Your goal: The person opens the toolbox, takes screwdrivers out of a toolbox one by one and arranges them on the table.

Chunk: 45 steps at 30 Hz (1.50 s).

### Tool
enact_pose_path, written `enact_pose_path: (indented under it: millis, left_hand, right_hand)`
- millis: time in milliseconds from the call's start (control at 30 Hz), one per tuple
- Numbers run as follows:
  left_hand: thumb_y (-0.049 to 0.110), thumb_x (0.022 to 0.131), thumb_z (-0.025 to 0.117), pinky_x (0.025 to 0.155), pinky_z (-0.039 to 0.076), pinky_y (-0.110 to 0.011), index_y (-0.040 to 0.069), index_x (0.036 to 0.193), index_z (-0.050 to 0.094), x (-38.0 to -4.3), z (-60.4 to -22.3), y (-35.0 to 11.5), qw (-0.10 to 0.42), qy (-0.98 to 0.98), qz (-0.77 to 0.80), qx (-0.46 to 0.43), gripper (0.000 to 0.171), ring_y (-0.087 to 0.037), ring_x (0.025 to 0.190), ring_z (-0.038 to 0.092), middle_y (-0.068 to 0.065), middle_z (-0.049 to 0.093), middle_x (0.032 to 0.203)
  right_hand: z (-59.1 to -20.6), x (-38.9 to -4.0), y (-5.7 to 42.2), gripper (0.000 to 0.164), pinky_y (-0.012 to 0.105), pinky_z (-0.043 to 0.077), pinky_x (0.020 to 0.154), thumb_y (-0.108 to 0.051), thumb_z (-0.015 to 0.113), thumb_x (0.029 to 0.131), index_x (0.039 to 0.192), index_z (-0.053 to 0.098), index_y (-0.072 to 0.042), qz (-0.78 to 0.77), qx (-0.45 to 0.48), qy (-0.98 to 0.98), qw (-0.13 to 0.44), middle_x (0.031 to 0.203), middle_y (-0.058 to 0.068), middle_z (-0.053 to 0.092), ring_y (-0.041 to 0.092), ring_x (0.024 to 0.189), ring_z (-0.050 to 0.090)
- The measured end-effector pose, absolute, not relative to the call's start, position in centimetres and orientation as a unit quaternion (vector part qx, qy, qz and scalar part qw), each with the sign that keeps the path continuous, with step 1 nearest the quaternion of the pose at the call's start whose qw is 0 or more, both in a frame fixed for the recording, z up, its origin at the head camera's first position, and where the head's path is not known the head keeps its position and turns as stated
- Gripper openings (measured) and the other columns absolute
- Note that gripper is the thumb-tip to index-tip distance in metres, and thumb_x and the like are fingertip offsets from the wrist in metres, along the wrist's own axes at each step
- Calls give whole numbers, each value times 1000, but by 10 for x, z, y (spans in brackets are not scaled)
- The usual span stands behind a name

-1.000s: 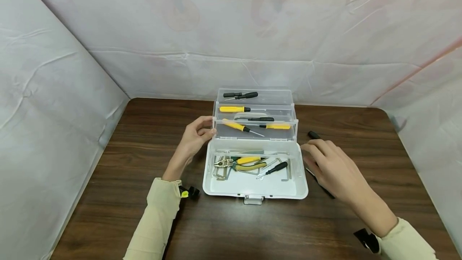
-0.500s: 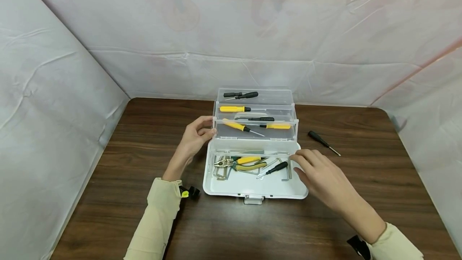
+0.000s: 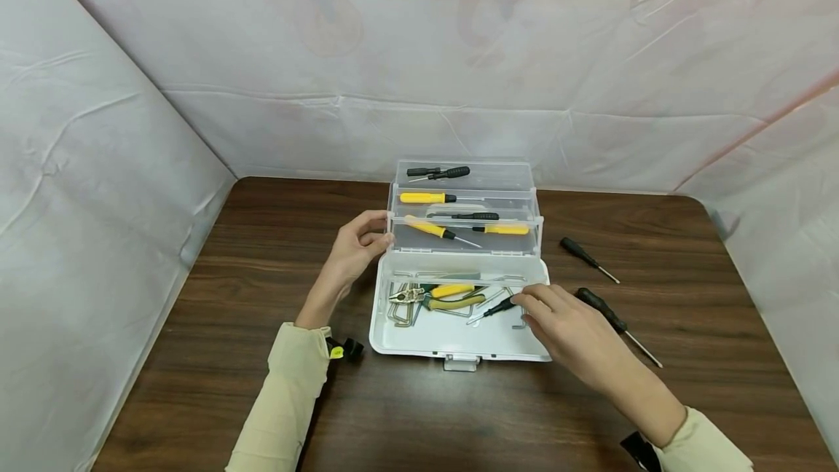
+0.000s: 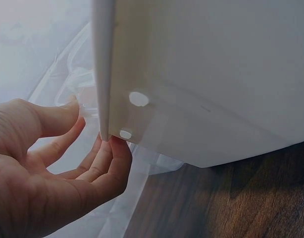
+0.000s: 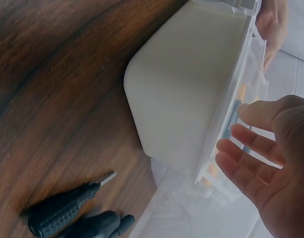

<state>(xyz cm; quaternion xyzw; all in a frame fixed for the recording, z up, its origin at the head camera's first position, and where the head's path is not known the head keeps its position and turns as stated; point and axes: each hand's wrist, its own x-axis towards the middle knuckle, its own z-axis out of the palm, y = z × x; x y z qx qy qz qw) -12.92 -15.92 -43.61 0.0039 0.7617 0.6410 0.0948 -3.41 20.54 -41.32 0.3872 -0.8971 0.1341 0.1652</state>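
A white toolbox [image 3: 459,341] stands with its clear tiered trays [image 3: 472,179] raised at the back. My left hand [image 3: 352,253] holds the left edge of those trays, thumb in front; in the left wrist view the fingertips [image 4: 120,158] sit by the box's rim. My right hand [image 3: 577,330] is over the right part of the box, fingertips at the handle of a black screwdriver [image 3: 499,307] and covering its end. In the right wrist view its thumb and fingers stand apart. Pliers with yellow-green handles [image 3: 452,304] and several hex keys [image 3: 400,317] lie in the box.
Two black screwdrivers, one farther back [image 3: 580,250] and one nearer [image 3: 603,309], lie on the wooden table [image 3: 708,297] right of the box. Yellow-handled screwdrivers [image 3: 426,198] and small black ones [image 3: 448,172] lie in the trays. White sheeting [image 3: 419,57] surrounds the table.
My right hand has moved left from the screwdrivers on the table to over the box, uncovering both of them. The left hand has stayed in place.
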Motion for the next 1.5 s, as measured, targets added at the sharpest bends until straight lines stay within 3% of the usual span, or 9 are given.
enact_pose_path:
  millis: [500, 967, 1233, 1500]
  left_hand:
    - [8, 103, 66, 93, 57, -35, 15, 149, 56, -130, -435, -159, 97, 765, 636, 4, 47, -19, 111, 68, -17, 60, 141]
    - [9, 103, 66, 93, 57, -36, 15, 149, 55, -131, -437, -160, 98, 768, 633, 5, 48, -16, 109, 68, -18, 59, 140]
    - [8, 103, 65, 89, 57, -30, 15, 149, 55, -130, -436, -161, 99, 769, 632, 3, 48, -14, 106, 68, -18, 60, 139]
    - [8, 103, 65, 86, 57, -27, 15, 149, 55, -130, -437, -161, 98, 768, 632, 3, 47, -12, 105, 68, -18, 60, 140]
  right_hand:
    - [-427, -39, 197, 39, 40, 61, 83, -5, 84, 83, 120, 70, -9, 131, 394, -899, 138, 118, 6, 71, 24, 107, 71]
    - [-435, -45, 186, 28, 39, 62, 87, -1, 75, 92, 119, 71, -10, 55, 401, -910, 83, 118, 7, 72, 26, 110, 70]
    - [-434, -47, 178, 45, 40, 62, 83, 10, 82, 80, 118, 71, -10, 21, 400, -915, 56, 116, 7, 72, 27, 107, 71]
    - [-433, -49, 171, 40, 40, 62, 79, 9, 81, 80, 114, 71, -10, -5, 397, -917, 36, 110, 7, 72, 26, 101, 72]
